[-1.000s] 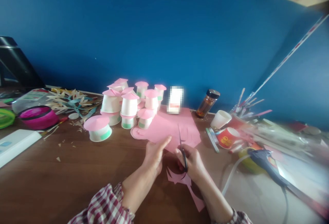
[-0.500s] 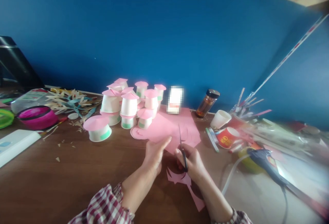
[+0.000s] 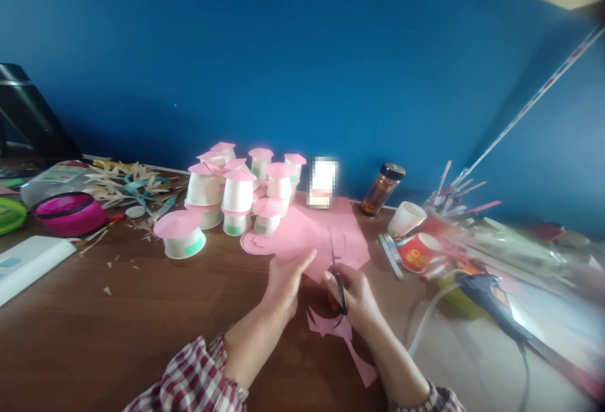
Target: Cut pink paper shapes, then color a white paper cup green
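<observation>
My right hand (image 3: 358,297) grips the scissors (image 3: 341,292); my left hand (image 3: 282,283) pinches the pink paper (image 3: 319,263), just ahead of both hands. For clean cutting, I should turn the paper, not the scissors, with the thumb (image 3: 307,261) clear of the blades (image 3: 332,249).

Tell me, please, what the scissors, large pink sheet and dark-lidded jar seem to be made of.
Scissors: the dark, smooth handles look like plastic, the thin greyish blade like metal.
Large pink sheet: probably matte paper or thin card, lying thin and flat.
Dark-lidded jar: see-through and shiny, so glass or clear plastic; I cannot tell which.
</observation>
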Motion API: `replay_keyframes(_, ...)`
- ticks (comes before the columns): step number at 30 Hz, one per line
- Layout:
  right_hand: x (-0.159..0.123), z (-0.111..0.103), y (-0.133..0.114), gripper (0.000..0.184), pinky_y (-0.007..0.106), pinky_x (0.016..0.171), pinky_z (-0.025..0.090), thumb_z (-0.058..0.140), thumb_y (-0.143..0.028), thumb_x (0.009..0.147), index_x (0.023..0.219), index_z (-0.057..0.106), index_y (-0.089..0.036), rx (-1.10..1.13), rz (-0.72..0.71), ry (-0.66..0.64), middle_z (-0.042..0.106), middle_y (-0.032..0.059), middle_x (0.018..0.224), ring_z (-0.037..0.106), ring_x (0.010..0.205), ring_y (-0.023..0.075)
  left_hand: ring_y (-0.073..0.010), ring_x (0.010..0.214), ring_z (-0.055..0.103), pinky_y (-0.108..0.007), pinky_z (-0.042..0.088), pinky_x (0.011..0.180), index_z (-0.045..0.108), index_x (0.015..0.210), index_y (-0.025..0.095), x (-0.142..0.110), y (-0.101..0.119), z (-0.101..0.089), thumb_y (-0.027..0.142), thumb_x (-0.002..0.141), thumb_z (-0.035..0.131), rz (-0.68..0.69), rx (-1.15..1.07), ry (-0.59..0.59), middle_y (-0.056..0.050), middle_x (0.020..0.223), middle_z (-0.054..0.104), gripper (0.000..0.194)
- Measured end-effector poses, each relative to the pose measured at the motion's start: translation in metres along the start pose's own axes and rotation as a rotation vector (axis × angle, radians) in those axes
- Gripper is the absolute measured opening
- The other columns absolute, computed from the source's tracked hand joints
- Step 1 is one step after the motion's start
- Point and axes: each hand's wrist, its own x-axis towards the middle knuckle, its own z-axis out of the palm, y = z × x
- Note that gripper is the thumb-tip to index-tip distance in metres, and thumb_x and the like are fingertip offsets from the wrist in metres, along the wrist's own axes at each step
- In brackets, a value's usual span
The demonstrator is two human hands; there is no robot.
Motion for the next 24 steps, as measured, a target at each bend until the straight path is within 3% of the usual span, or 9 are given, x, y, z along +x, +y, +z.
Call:
replay_keyframes(9,0.001,0.0,0.003,0.026,0.017,0.039,0.033,0.066,-0.035,0.08,0.068,0.054,-0.016,-0.021,-0.003,0.004,0.049,-0.0051,0.043,0.043,0.039,0.0081,-0.0208,0.056,0.062,-0.031,0.048,0.05,0.067,0.073,0.008,0.002,-0.004,-0.004,0.037,0.056,0.081,-0.002,-0.014,-0.038,-0.008,0.062,0.066,0.036)
replay_keyframes(14,0.002,0.0,0.003,0.024,0.017,0.039,0.033,0.066,-0.034,0.08,0.068,0.055,-0.016,-0.015,-0.004,-0.005,0.048,-0.0054,0.043,0.043,0.038,0.0082,-0.0197,0.054,0.06,-0.031,0.047,0.049,0.067,0.072,0.008,-0.002,0.003,0.002,0.035,0.055,0.082,0.007,0.009,0.04,-0.007,0.059,0.065,0.035)
replay_keyframes(24,0.002,-0.001,0.002,0.026,0.018,0.042,0.033,0.065,-0.033,0.08,0.065,0.052,-0.016,-0.045,-0.026,0.011,0.052,-0.0037,0.046,0.045,0.042,0.0088,-0.0236,0.061,0.065,-0.033,0.05,0.057,0.072,0.081,0.007,-0.008,0.006,0.003,0.032,0.055,0.082,0.037,0.022,-0.004,-0.01,0.067,0.07,0.037)
